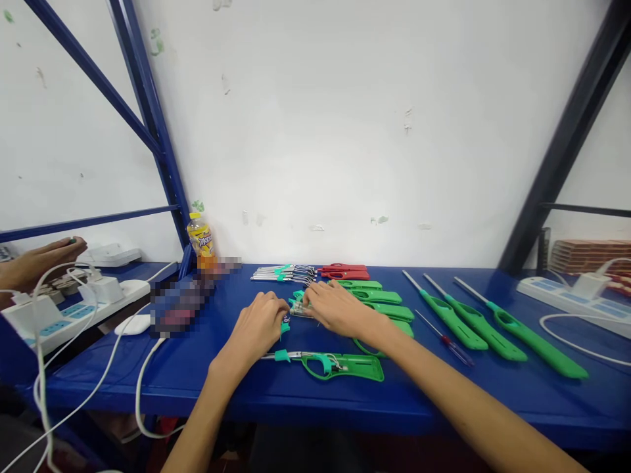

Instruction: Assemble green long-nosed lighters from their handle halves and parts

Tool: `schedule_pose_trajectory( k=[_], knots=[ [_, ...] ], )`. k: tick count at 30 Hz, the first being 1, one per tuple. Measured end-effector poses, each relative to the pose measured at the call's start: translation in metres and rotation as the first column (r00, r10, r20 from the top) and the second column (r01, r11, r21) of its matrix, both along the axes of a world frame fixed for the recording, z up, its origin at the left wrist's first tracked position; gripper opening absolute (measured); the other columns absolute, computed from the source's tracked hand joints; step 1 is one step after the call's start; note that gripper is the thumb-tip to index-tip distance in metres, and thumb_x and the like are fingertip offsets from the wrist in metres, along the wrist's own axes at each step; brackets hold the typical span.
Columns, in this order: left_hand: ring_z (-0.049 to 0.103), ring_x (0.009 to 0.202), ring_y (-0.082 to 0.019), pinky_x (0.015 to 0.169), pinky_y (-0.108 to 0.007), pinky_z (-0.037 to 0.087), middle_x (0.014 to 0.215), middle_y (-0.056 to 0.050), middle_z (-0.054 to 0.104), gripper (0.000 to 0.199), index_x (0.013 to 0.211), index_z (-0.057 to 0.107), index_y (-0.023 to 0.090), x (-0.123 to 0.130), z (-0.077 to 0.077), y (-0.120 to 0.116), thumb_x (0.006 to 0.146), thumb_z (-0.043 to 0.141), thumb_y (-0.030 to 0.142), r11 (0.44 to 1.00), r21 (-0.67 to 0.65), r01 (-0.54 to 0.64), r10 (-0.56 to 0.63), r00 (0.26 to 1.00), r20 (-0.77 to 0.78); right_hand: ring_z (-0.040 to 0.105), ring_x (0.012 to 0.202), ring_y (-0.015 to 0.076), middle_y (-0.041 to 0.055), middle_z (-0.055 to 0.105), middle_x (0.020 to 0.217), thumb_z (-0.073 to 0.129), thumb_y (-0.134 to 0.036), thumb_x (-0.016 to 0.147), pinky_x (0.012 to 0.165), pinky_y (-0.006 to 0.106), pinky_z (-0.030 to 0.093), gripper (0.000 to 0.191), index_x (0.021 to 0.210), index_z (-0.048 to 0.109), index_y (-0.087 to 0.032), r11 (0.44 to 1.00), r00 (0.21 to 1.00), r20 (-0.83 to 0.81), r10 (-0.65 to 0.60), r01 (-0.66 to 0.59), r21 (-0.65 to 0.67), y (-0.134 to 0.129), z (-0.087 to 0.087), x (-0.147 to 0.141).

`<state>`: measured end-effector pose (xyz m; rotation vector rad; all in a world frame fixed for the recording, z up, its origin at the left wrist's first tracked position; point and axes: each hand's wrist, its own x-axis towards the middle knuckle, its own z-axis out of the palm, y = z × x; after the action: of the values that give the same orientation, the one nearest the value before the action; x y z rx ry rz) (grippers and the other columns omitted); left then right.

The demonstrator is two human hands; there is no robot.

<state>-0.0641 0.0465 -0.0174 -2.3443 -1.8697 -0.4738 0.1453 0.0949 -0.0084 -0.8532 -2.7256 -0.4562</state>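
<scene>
My left hand (262, 323) is closed, its fingertips pinched on a small teal piece. Beside it my right hand (336, 306) bends its fingers down over a small clear and teal part (298, 306); the fingertips are partly hidden. Nearer the front edge lies an open green lighter shell (362, 368) with a metal tube and teal trigger in it. Several green shells (389, 310) are stacked partly behind my right forearm. Red shells (344, 271) and a row of metal tubes with black wires (283, 272) sit near the wall.
Three green lighters (478, 327) with long metal tubes and a screwdriver (454, 348) lie at the right. A bottle (201, 240) stands back left. Power strips (73, 315) with white cables flank the blue table (296, 407). Another person's hand (49, 259) shows far left.
</scene>
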Motion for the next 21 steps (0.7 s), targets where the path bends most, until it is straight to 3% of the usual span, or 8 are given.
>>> schedule_pose_trajectory(
  k=[6, 16, 21],
  knots=[
    [0.063, 0.104, -0.026, 0.077, -0.029, 0.045, 0.103, -0.007, 0.070, 0.025, 0.094, 0.074, 0.024, 0.001, -0.001, -0.002, 0.101, 0.050, 0.019, 0.999, -0.017, -0.045, 0.045, 0.999, 0.024, 0.061, 0.104, 0.0273, 0.0110, 0.066, 0.111, 0.054, -0.027, 0.109, 0.095, 0.042, 0.042, 0.012, 0.114, 0.058, -0.016, 1.000, 0.995, -0.104, -0.003, 0.004, 0.010, 0.010, 0.004, 0.009],
    [0.065, 0.109, -0.024, 0.083, -0.030, 0.046, 0.111, -0.004, 0.073, 0.018, 0.099, 0.076, 0.027, 0.004, 0.004, 0.003, 0.098, 0.059, 0.025, 0.997, -0.003, -0.072, 0.073, 0.994, 0.076, 0.061, 0.100, 0.0248, 0.0080, 0.070, 0.109, 0.056, -0.026, 0.109, 0.097, 0.040, 0.037, 0.009, 0.109, 0.058, -0.018, 0.997, 0.975, -0.214, 0.051, -0.062, -0.043, 0.003, 0.011, 0.002],
    [0.066, 0.106, -0.027, 0.077, -0.031, 0.046, 0.104, -0.005, 0.074, 0.014, 0.091, 0.077, 0.026, 0.001, 0.003, 0.001, 0.094, 0.063, 0.024, 0.995, -0.033, -0.094, 0.096, 0.993, 0.066, 0.062, 0.103, 0.0246, 0.0076, 0.071, 0.110, 0.057, -0.025, 0.108, 0.101, 0.040, 0.035, 0.007, 0.109, 0.058, -0.018, 0.993, 0.967, -0.245, 0.070, -0.090, -0.070, 0.002, 0.014, 0.002]
  ],
)
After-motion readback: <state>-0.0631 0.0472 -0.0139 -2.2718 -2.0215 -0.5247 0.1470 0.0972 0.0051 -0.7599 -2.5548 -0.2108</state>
